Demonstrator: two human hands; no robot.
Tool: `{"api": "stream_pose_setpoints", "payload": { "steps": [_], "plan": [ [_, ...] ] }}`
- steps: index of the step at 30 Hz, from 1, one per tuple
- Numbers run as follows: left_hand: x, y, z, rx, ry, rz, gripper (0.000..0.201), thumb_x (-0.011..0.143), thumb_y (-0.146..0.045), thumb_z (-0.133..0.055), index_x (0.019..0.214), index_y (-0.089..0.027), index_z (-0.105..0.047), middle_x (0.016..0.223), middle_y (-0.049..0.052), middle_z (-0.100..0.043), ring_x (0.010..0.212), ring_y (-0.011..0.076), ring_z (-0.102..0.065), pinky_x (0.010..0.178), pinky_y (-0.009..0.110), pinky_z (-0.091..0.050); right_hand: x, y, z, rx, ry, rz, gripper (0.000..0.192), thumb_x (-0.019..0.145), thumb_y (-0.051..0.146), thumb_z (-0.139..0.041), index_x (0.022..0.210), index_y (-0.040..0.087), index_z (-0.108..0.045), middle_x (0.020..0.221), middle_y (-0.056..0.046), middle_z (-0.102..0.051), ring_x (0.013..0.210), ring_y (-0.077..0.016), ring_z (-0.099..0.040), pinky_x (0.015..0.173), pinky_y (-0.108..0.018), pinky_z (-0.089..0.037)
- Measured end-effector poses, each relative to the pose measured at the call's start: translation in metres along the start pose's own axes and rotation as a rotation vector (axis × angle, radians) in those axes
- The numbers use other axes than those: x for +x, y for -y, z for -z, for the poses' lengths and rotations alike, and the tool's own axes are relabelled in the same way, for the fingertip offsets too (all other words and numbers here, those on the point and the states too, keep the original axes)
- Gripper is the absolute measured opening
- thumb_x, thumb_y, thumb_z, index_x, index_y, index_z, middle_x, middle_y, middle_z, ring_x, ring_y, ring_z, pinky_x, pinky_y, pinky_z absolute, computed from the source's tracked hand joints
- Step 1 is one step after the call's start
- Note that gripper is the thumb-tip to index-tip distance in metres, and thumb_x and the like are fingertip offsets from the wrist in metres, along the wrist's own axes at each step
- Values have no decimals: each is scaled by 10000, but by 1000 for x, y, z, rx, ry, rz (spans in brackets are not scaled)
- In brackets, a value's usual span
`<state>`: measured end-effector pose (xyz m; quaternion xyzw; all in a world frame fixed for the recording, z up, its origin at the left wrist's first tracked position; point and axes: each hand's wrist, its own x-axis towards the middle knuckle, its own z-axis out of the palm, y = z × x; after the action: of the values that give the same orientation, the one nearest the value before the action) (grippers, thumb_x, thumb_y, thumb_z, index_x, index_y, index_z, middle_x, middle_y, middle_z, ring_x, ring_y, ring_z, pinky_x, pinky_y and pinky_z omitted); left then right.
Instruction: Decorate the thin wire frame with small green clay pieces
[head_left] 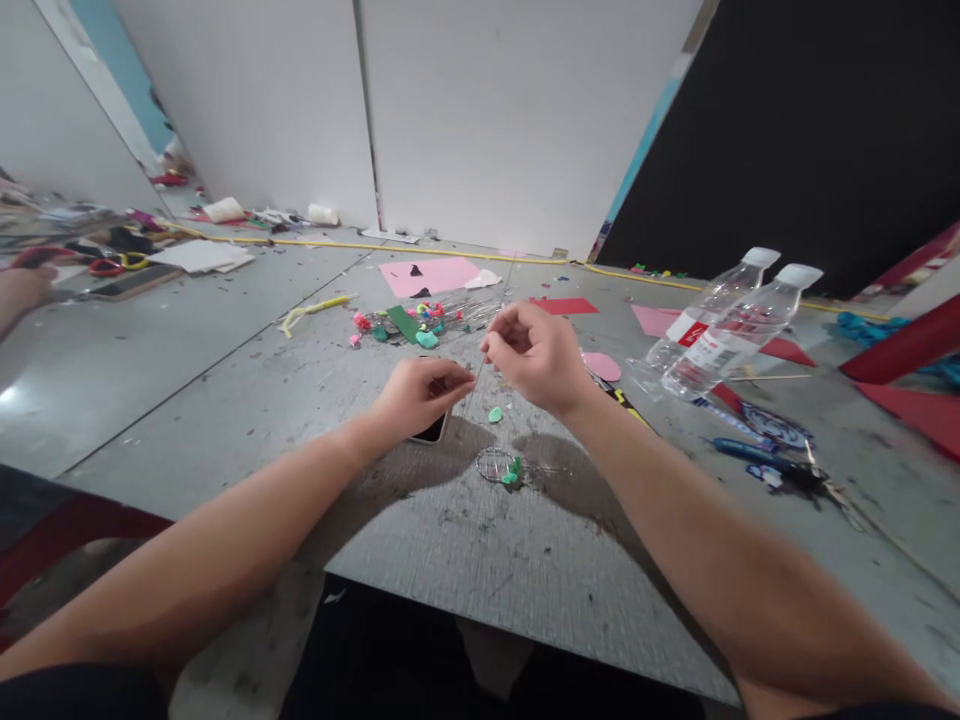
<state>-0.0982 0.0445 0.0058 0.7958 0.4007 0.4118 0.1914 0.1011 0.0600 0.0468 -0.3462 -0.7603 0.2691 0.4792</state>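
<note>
My left hand (420, 393) is over the middle of the table, thumb and fingers pinched together. Beside it, a little higher, my right hand (536, 355) is also closed in a pinch; anything between the fingertips of either hand is too small to make out. Below them lies a small ring of wire (491, 464) with crossing strands and green bits (512, 472) at its right side. A mint-green piece (495, 414) rests just above the ring. Partly under my left hand is a phone (431, 430). Behind the hands sits a pile of colourful beaded wires (435, 318).
Two clear plastic bottles (720, 320) stand at the right, near blue-handled pliers (765, 460). Pink paper (431, 275) and red paper (566, 305) lie toward the back. At far left, another person's hand (26, 295) is near scissors (112, 266). White panels (517, 120) rise behind the table.
</note>
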Motion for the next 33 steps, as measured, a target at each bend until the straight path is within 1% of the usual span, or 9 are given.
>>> {"api": "stream_pose_setpoints", "payload": {
  "steps": [16, 19, 22, 25, 26, 27, 29, 30, 33],
  "plan": [
    [3, 1, -5, -28, 41, -77, 207, 916, -340, -666, 860, -161, -753, 693, 21, -690, 591, 101, -557, 530, 209, -440, 4, 0, 5, 34, 101, 50, 157, 857, 340, -660, 886, 232, -549, 792, -14, -679, 715, -169, -631, 692, -332, -500],
    [3, 4, -3, -12, 34, -68, 187, 912, -325, -667, 869, -163, -752, 727, 31, -710, 608, 102, -586, 544, 205, -459, 6, 3, 29, -138, 100, -28, 269, 914, 443, -675, 812, 230, -546, 668, 0, -627, 610, -158, -560, 607, -318, -420],
    [3, 6, -2, 2, 34, -58, 156, 903, -301, -668, 875, -171, -750, 771, 43, -743, 641, 109, -628, 581, 212, -496, 3, -10, 68, -537, 28, -175, 378, 1000, 419, -555, 677, 230, -499, 605, -28, -602, 575, -172, -527, 600, -338, -369],
    [3, 8, -2, -73, 36, 9, 122, 891, -289, -679, 904, -181, -734, 849, 55, -780, 686, 124, -679, 620, 229, -543, -14, -40, 105, -840, 43, -319, 171, 967, 295, -539, 855, 224, -647, 869, -102, -733, 785, -253, -653, 674, -362, -422],
    [4, 9, -3, -121, 36, 45, 120, 889, -287, -684, 929, -182, -726, 873, 59, -785, 698, 130, -693, 632, 236, -558, -24, -51, 113, -902, 86, -368, 148, 939, 326, -586, 963, 220, -686, 975, -133, -748, 874, -293, -677, 711, -381, -454],
    [4, 9, -3, -175, 34, 81, 131, 887, -285, -688, 962, -182, -720, 877, 59, -785, 703, 134, -701, 637, 242, -569, -34, -62, 120, -962, 126, -420, 257, 904, 410, -646, 1047, 206, -706, 1045, -174, -742, 945, -343, -683, 747, -415, -483],
    [4, 10, -3, -277, 36, 146, 180, 884, -282, -702, 1034, -183, -710, 835, 50, -770, 695, 137, -703, 633, 248, -577, -54, -80, 126, -1010, 212, -545, 555, 802, 602, -737, 1167, 185, -713, 1071, -223, -735, 985, -428, -688, 768, -486, -517],
    [4, 10, -3, -323, 46, 174, 202, 880, -279, -712, 1058, -184, -707, 803, 42, -759, 683, 136, -699, 625, 248, -576, -63, -87, 128, -973, 275, -561, 612, 788, 627, -746, 1208, 185, -707, 1074, -222, -741, 979, -434, -698, 768, -494, -529],
    [5, 9, -1, -450, 93, 252, 213, 850, -260, -746, 1047, -188, -707, 765, 28, -747, 649, 131, -686, 605, 249, -560, -80, -100, 130, -856, 236, -529, 513, 824, 593, -728, 1164, 207, -726, 1102, -204, -760, 986, -417, -723, 780, -485, -551]
  ]
}}
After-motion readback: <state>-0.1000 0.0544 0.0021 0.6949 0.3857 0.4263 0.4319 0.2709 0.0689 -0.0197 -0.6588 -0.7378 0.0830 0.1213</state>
